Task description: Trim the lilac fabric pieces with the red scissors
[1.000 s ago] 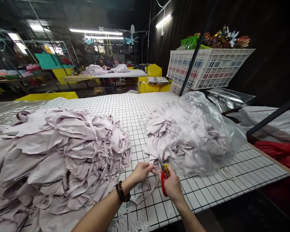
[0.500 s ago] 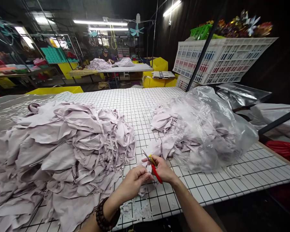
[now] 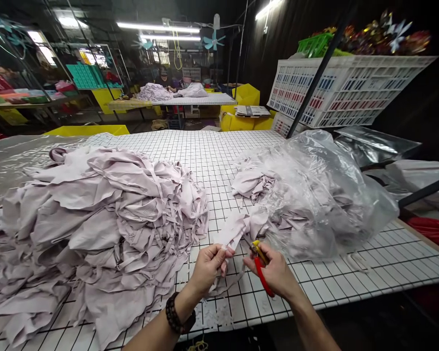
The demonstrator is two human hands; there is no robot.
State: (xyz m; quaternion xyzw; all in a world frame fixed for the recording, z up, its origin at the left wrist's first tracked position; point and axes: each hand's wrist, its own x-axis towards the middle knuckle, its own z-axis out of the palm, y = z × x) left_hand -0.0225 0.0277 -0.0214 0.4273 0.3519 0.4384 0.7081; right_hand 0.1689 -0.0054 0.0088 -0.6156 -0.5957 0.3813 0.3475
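Note:
My left hand [image 3: 209, 267], with a dark beaded bracelet at its wrist, pinches the edge of a pale pink fabric piece [image 3: 237, 228]. That piece stretches toward the bagged cloth on the right. In my right hand [image 3: 278, 273] is a pair of scissors [image 3: 262, 277] with red and yellow on the handles. Their blades point up and left, close to the fabric but apart from my left hand. A thin strip of cloth hangs below, between the hands. Small white scraps [image 3: 214, 314] lie on the grid-lined table [image 3: 219, 151] near its front edge.
A big heap of pale pink cloth [image 3: 95, 219] covers the left side. On the right, a clear plastic bag [image 3: 314, 195] lies over more cloth. White crates [image 3: 322, 92] stand behind it beside a dark pole [image 3: 316, 73]. A person [image 3: 164, 80] sits at a far table.
My right hand has moved right with the scissors, away from my left hand. The fabric between my left hand and the bagged cloth is now drawn out. The view has shifted slightly.

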